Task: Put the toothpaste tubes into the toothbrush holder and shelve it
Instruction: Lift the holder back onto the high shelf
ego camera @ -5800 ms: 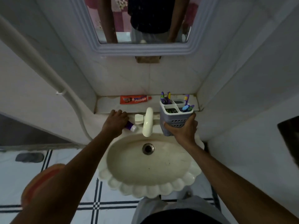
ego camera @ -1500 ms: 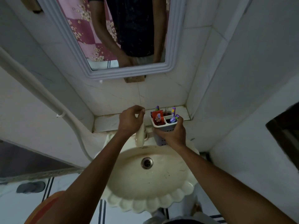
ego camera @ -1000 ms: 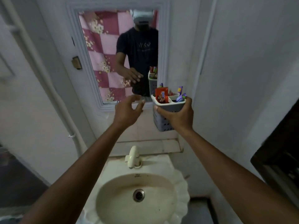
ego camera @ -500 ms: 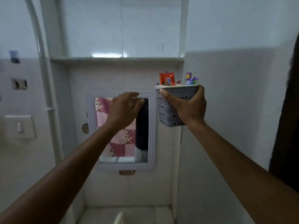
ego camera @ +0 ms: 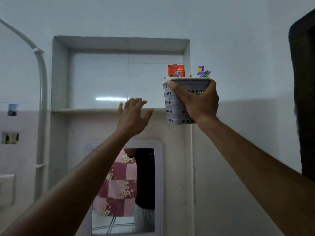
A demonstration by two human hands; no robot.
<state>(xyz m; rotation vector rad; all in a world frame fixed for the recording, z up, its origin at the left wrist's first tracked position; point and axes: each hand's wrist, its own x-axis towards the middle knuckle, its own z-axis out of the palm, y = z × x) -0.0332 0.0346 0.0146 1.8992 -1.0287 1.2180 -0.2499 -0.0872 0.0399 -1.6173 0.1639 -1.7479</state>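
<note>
My right hand (ego camera: 198, 103) grips the grey perforated toothbrush holder (ego camera: 172, 106) in the air, level with the right end of the recessed wall shelf (ego camera: 88, 110). An orange toothpaste tube (ego camera: 176, 71) and purple toothbrush heads (ego camera: 202, 72) stick up out of the holder. The holder's base hangs slightly below the shelf ledge, in front of the niche's right edge. My left hand (ego camera: 132, 116) is raised with fingers spread, holding nothing, just in front of the ledge and left of the holder.
A framed mirror (ego camera: 124, 189) hangs on the wall below the shelf. A white pipe (ego camera: 41, 92) runs up the wall at the left. A dark frame edge (ego camera: 303, 92) stands at the far right. The niche holds nothing visible.
My view has tilted upward, so the shelf niche now fills the middle. My right hand has lifted the holder up beside the shelf. My left hand has opened its fingers near the ledge.
</note>
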